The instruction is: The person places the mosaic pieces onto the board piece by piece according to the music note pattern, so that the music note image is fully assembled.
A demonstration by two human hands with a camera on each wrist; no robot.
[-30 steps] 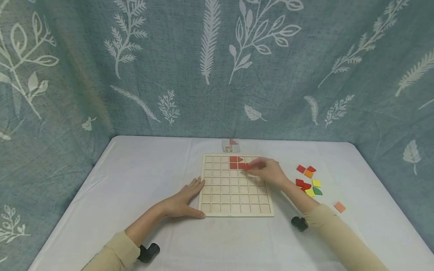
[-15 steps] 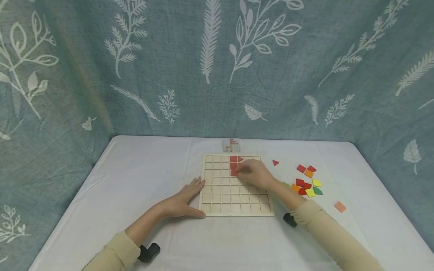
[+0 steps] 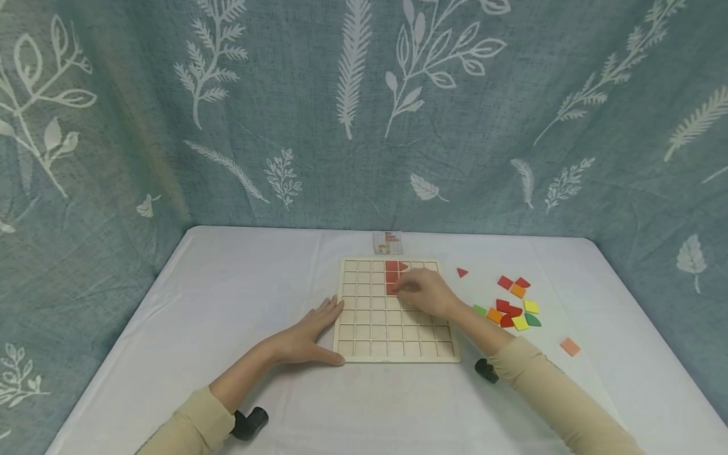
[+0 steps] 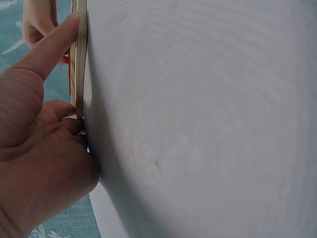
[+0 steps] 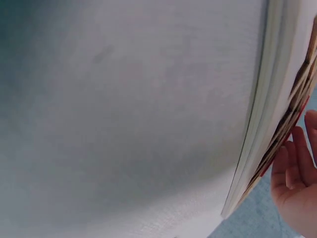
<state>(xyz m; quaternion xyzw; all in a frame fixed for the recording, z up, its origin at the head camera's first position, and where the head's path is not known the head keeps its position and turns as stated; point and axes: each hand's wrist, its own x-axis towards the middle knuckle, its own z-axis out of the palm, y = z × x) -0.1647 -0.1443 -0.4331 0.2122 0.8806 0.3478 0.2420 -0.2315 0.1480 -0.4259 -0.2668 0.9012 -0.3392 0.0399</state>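
A wooden grid board [image 3: 395, 361] lies flat on the white table. My left hand [image 3: 307, 335] rests at its left side, fingers spread along the edge and thumb at the near left corner. In the left wrist view the thumb [image 4: 54, 47] lies straight against the board's side. Over the upper middle of the grid, my right hand [image 3: 423, 292] pinches a red square tile [image 3: 391, 290] in the third row. Above that tile sit more red squares [image 3: 392, 266], with a red pointed piece [image 3: 403, 266] beside the top one. The hand hides the cells to the right.
Right of the board lies a red triangle [image 3: 462, 272]. Farther right are loose red, orange, yellow [image 3: 531, 307] and green [image 3: 533, 320] pieces, and an orange square [image 3: 570, 347] apart from them. A small pattern card [image 3: 388, 243] lies behind the board.
My right hand has moved left and nearer, from the second row to the third, where a red square now lies aligned. The red triangle has come into view. My left hand stays put.
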